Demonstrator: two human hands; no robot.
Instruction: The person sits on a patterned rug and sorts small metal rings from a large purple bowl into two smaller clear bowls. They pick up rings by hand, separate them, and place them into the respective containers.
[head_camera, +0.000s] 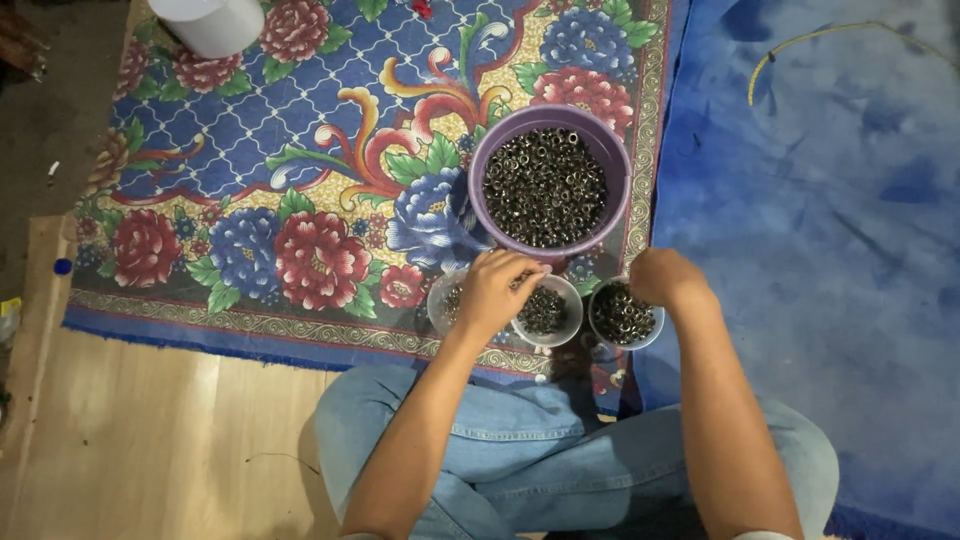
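Note:
A purple bowl (487, 155) full of small dark metal rings stands on a flowered rug. In front of it sit three small clear cups with rings in them: one on the left (437, 302), one in the middle (556, 318), one on the right (603, 330). My left hand (495, 292) is curled over the left and middle cups, fingers bent down into them. My right hand (665, 279) hovers with fingers closed over the right cup. Whether either hand pinches a ring is hidden.
The flowered rug (300, 180) lies on a wooden floor (150, 430), with a blue mat (820, 250) to the right. A white container (215, 22) stands at the rug's far left. My crossed legs in jeans (530, 450) are close below the cups.

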